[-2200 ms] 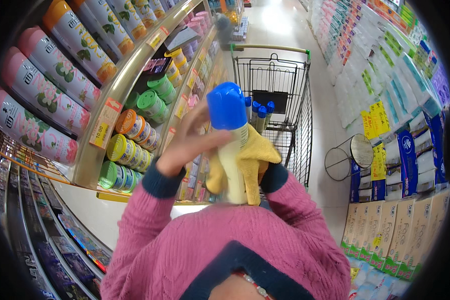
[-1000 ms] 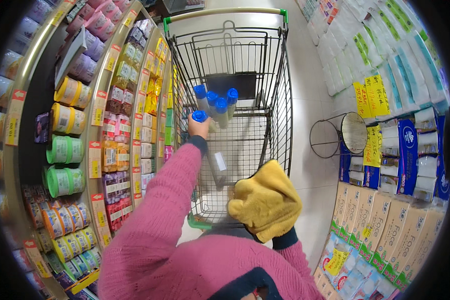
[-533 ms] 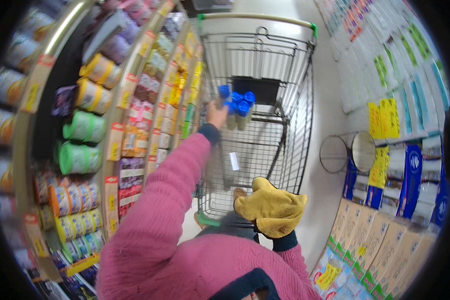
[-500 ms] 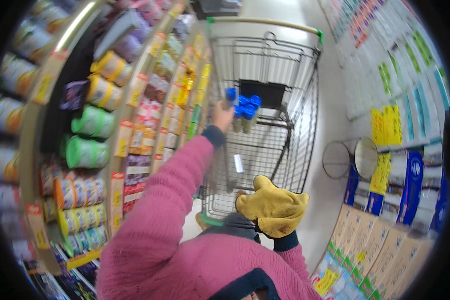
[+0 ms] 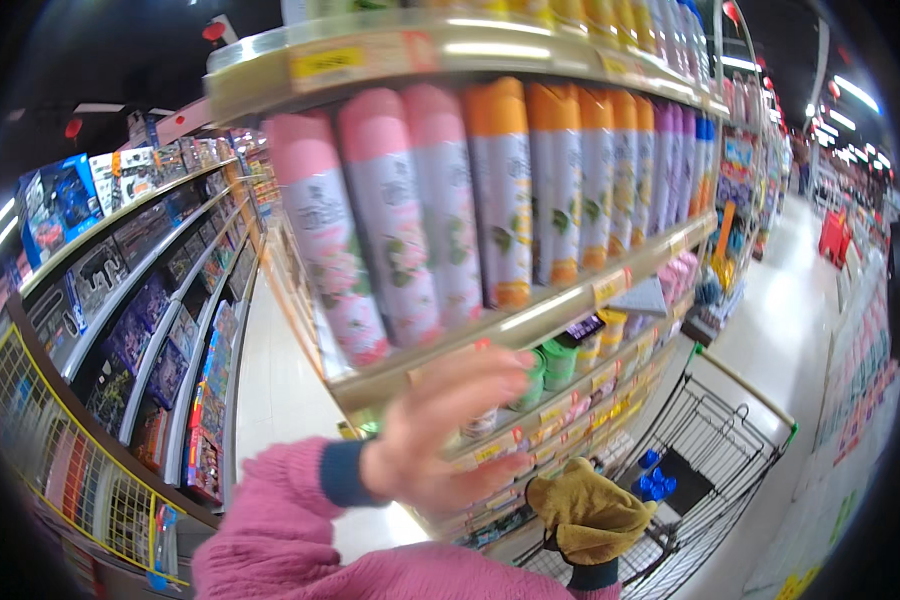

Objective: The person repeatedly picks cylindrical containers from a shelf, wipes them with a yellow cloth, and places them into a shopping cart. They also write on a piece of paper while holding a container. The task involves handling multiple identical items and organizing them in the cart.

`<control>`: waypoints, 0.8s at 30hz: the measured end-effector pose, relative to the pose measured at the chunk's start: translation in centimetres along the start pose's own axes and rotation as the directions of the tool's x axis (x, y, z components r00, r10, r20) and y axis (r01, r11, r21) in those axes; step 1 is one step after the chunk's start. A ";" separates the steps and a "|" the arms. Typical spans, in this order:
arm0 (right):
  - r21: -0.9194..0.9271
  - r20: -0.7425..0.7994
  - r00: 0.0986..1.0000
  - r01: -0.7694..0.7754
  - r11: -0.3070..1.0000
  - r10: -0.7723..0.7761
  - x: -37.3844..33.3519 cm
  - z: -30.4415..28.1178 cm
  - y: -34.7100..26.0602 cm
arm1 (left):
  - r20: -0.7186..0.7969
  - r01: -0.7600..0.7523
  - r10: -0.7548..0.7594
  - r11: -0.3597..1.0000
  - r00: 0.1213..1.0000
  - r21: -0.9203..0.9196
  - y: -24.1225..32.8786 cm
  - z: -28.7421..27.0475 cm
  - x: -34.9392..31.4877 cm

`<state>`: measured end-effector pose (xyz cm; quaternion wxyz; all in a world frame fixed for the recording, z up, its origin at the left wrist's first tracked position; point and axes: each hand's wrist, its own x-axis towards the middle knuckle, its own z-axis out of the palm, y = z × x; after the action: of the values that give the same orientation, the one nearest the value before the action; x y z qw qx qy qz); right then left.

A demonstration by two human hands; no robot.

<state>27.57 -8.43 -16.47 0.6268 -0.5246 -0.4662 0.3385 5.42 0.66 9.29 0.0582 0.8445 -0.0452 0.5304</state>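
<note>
My left hand (image 5: 450, 425) is raised in front of the shelf, empty, fingers stretched and apart, slightly blurred. Just beyond it stand tall spray cans: pink-capped cans (image 5: 397, 220) at the left, then orange-capped cans (image 5: 555, 185), with purple and blue ones farther right. My right hand is covered by a mustard-coloured mitt or cloth (image 5: 592, 510), so its fingers are hidden. It is at the near end of a wire shopping cart (image 5: 705, 420). Several blue-capped bottles (image 5: 654, 485) stand together inside the cart.
Lower shelves hold green tubs (image 5: 558, 362) and small packets. Across the left aisle, another shelf (image 5: 130, 300) carries boxed goods, with a yellow wire rack (image 5: 80, 470) before it. White packages (image 5: 850, 400) line the right side. A red object (image 5: 835, 237) stands down the aisle.
My left hand has let go of a blue-capped bottle at the cart and come up open before the spray cans. The view has swung left and up; the covered right hand stays near the cart.
</note>
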 end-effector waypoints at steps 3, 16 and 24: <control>-0.036 0.041 0.999 0.029 0.999 -0.027 1.8 3.8 -1.5 | -0.127 -0.086 0.123 0.961 0.984 0.262 1.5 -9.4 3.0; 0.000 -0.033 0.999 0.039 0.999 -0.039 0.6 9.2 -4.5 | -0.062 0.558 -0.613 0.668 0.788 0.491 -17.3 -26.9 25.5; 0.293 -0.078 0.996 -0.017 0.956 0.042 -2.6 7.9 -2.0 | 0.018 0.486 -0.511 0.826 0.859 0.287 -20.1 -27.5 26.3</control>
<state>19.15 -8.57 -15.00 0.7110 -0.4469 -0.3768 0.3908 -4.90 24.19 43.81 0.0758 0.8506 0.2477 0.4575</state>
